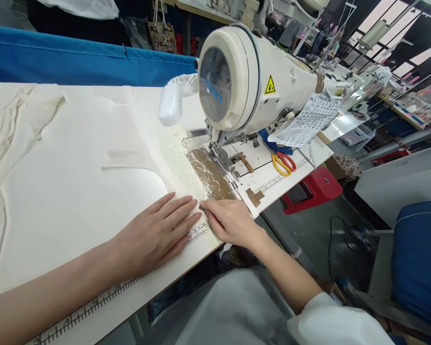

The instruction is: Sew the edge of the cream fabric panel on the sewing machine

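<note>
My left hand [158, 232] lies flat with its fingers stretched out on the white table, its fingertips on the end of a white fabric piece [138, 153]. Close to those fingertips, my right hand [233, 223] is closed, thumb and index finger pinching what looks like the edge of the same fabric. The fabric curves from my hands toward the far side of the table; white on white, its outline is partly hard to see. Just beyond my right hand stands a white sewing machine [258, 86], its needle area over a taped plate.
More cream fabric [10, 129] lies at the left. Scissors with yellow and red handles [283, 164] rest right of the needle. A printed paper [307, 122] hangs on the machine. A ruler strip [93, 306] follows the near edge. A red stool [316, 187] stands beyond the table's right side.
</note>
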Demonstrator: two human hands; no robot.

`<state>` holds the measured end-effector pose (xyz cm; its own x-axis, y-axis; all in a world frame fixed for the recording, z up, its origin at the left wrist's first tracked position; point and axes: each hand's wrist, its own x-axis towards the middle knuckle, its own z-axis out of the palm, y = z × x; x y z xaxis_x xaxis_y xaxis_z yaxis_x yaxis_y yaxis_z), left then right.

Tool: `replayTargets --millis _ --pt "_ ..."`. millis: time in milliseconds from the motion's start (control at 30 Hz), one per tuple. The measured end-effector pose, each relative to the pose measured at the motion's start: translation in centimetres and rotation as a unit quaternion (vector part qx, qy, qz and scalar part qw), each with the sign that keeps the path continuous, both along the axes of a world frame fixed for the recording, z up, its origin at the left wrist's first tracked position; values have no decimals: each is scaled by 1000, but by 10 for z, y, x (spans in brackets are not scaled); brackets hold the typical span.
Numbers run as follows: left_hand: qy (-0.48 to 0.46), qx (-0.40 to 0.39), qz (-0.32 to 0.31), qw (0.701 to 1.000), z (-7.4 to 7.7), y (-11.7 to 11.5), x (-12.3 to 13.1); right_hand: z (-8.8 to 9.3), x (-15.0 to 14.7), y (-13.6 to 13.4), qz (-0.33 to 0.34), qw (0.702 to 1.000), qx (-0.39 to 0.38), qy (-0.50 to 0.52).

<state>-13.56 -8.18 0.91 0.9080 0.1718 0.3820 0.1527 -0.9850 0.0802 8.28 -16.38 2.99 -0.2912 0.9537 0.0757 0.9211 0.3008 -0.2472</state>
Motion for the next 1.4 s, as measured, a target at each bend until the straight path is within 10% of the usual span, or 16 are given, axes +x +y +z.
replayTargets --millis 1400 --pt "-14 15 1 1000 3 0 0 14 23 -27 20 999 15 27"
